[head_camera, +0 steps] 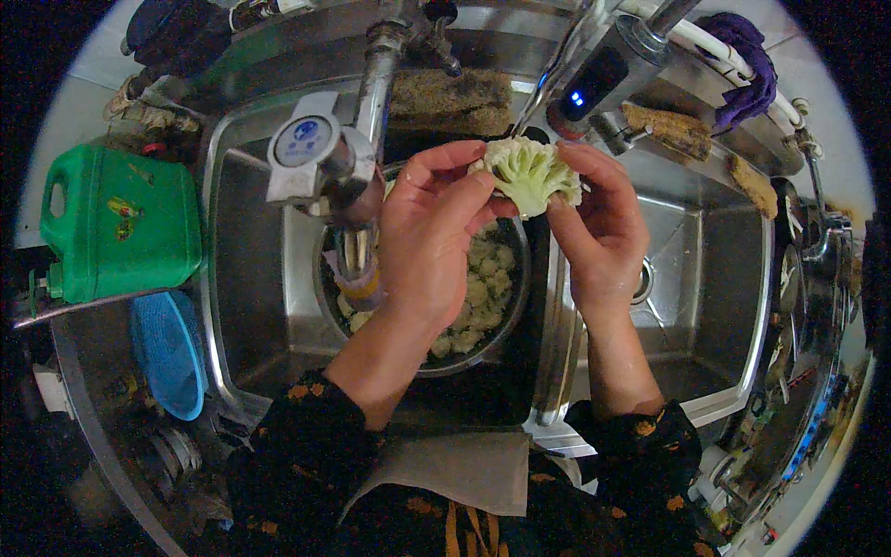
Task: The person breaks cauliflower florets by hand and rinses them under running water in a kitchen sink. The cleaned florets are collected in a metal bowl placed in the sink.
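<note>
Between my two hands, above the divider of a double steel sink, a pale green-white cauliflower floret (pixel 530 177) is held up with its cut stem side towards me. My left hand (pixel 435 223) grips its left edge between thumb and fingers. The right edge is pinched by the thumb and fingers of my right hand (pixel 604 223). Below my left hand, in the left basin, stands a round metal bowl (pixel 523 278) with many small cauliflower florets (pixel 477 289); my left hand and forearm hide part of it.
A faucet with a white-collared attachment (pixel 303 150) hangs over the left basin. Another faucet with a lit display (pixel 592 83) stands behind my right hand. Left of the sink are a green plastic jug (pixel 132 223) and a blue basket (pixel 170 355). The right basin (pixel 724 278) has a drain.
</note>
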`<state>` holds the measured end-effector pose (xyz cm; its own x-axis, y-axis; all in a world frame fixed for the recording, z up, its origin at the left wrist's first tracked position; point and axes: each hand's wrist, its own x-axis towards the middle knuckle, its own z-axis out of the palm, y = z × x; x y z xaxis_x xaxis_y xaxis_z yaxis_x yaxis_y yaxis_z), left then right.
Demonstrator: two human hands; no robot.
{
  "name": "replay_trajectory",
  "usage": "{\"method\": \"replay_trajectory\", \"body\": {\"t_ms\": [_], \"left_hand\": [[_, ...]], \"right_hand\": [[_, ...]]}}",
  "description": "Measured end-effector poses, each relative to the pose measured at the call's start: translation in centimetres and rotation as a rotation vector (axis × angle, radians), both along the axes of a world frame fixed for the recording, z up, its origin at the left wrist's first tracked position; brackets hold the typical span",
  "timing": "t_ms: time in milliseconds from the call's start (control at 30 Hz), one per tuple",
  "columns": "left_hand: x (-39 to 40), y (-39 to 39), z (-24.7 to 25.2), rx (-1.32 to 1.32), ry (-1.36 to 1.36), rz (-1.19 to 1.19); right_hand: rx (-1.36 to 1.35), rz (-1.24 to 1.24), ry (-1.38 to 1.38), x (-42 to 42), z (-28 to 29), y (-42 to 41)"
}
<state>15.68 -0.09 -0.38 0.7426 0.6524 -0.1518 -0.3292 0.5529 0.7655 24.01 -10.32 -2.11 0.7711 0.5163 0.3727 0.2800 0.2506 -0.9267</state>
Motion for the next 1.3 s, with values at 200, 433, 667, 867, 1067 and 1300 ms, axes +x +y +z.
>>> {"method": "replay_trajectory", "body": {"t_ms": [200, 433, 667, 867, 1067, 1300], "left_hand": [[0.4, -0.4, 0.9, -0.028, 0.018, -0.016], [0.4, 0.0, 0.3, 0.256, 0.184, -0.029], [0.4, -0.4, -0.1, 0.186, 0.087, 0.036], [0.0, -0.5, 0.2, 0.098, 0.052, 0.026], [-0.4, -0.4, 0.0, 0.001, 0.005, -0.025], [-1.2, -0.1, -0.3, -0.058, 0.013, -0.041]], "right_hand": [[-0.008, 0.001, 0.026, 0.0, 0.0, -0.1], [-0.018, 0.057, 0.121, -0.6, 0.2, -0.2], [0.076, 0.117, 0.342, -0.1, 0.3, -0.4], [0.174, 0.134, 0.410, -0.1, 0.3, -0.1], [0.184, 0.135, 0.445, -0.4, 0.4, -0.1], [0.175, 0.175, 0.552, -0.7, 0.6, -0.1]]}}
